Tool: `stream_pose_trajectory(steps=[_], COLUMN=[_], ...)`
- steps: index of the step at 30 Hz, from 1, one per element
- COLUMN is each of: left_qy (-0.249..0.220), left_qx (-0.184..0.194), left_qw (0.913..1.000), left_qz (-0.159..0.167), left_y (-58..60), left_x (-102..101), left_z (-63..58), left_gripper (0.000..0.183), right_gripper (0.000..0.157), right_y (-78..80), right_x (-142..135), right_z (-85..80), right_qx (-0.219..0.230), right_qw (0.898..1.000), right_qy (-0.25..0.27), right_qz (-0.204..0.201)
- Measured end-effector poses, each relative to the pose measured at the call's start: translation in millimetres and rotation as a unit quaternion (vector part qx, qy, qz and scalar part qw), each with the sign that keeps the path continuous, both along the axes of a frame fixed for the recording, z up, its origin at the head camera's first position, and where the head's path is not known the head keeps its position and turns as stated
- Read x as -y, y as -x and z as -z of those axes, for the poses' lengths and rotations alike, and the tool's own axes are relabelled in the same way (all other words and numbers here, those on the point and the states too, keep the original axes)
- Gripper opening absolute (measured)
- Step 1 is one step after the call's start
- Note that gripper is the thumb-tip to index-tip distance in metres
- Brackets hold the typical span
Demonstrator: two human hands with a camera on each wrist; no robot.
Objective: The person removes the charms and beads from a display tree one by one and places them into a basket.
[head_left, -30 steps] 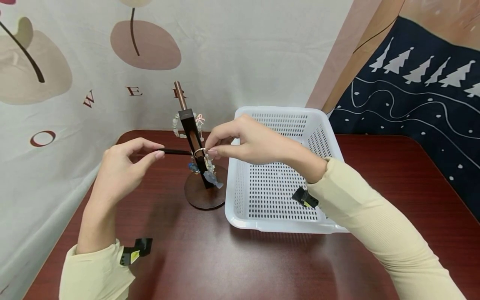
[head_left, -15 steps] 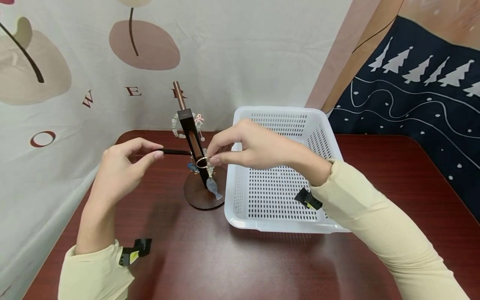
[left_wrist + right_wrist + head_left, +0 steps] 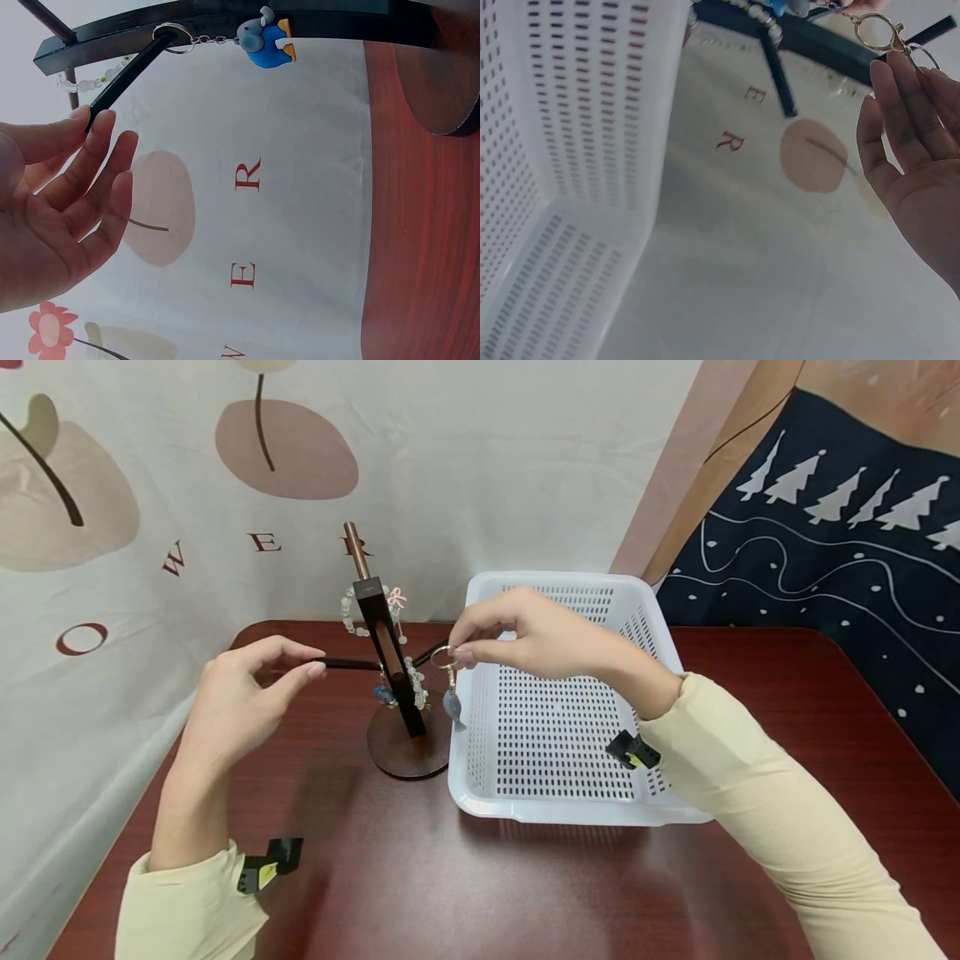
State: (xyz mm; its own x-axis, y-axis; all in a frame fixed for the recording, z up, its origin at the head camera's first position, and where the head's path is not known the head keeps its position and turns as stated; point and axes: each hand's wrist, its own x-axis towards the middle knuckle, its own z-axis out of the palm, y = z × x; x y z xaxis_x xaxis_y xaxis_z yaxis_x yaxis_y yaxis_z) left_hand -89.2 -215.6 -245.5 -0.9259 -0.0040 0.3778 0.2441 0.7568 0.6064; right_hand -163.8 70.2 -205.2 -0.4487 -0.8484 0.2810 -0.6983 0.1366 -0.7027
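Observation:
A dark wooden display stand (image 3: 386, 643) with side pegs rises from a round base. My left hand (image 3: 243, 702) pinches the tip of its left peg (image 3: 124, 79). On that peg hangs a keychain with a blue and grey figure (image 3: 262, 49). Right of the post, my right hand (image 3: 536, 635) pinches a keychain by its ring, and a grey-blue fish charm (image 3: 452, 707) dangles below, overlapping the basket's left rim in the head view. A gold clasp (image 3: 858, 31) shows at the fingertips in the right wrist view. Beaded bracelets (image 3: 417, 685) hang on the stand.
A white perforated plastic basket (image 3: 577, 814) stands right of the stand, under my right forearm. The red-brown table (image 3: 420, 877) meets a printed cloth backdrop (image 3: 465, 468) behind. A navy cloth with white trees (image 3: 825, 543) covers the right side.
My right hand has drawn the fish keychain rightward, away from the post, and the right peg shows behind it. My left hand stays on the left peg.

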Motion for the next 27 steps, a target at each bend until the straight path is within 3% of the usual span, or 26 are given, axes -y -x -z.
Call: stream_pose_trajectory(steps=[7,27], left_qy=[0.0,-0.004], left_qx=[-0.009,-0.009], left_qw=[0.9999,0.9999], left_qz=[0.005,0.012], left_y=[0.2,-0.2], left_x=[1.0,1.7], left_z=[1.0,1.3], left_gripper=[0.008,0.008], right_gripper=[0.009,0.01], right_y=[14.1,48.6], right_x=[-15.0,-43.3], right_z=[9.8,61.1], right_qx=[0.064,0.132], right_qw=[0.997,0.981], right_qy=[0.0,-0.007], right_qz=[0.053,0.139])
